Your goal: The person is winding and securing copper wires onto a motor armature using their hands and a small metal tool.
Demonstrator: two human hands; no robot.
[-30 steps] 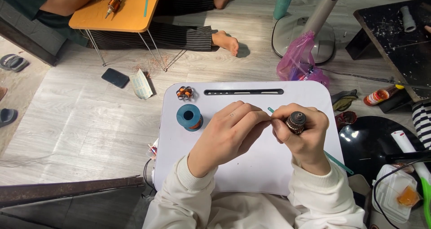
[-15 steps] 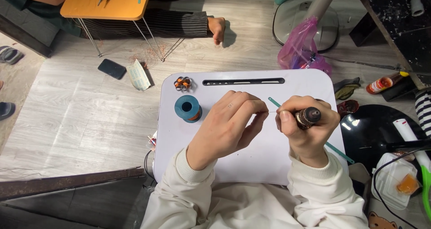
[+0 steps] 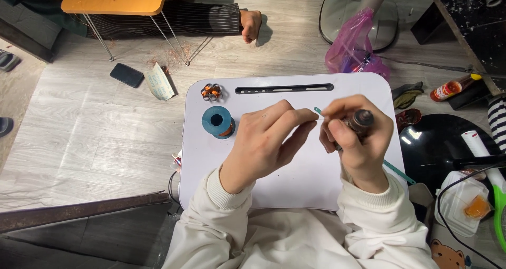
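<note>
Since half a second ago I see the right hand (image 3: 358, 142) raised slightly, fist clamped on a small dark round part (image 3: 362, 119). The left hand (image 3: 269, 142) pinches its fingertips together beside it, above the white lap table (image 3: 253, 195). Whatever the pinch grips is too fine to see. A teal stick (image 3: 392, 169) is mostly hidden under the right hand.

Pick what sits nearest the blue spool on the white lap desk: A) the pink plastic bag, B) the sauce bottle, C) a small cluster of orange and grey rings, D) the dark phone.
C: the small cluster of orange and grey rings lies just above the blue spool on the white lap desk; the other three things are off the desk, on the floor.
</note>
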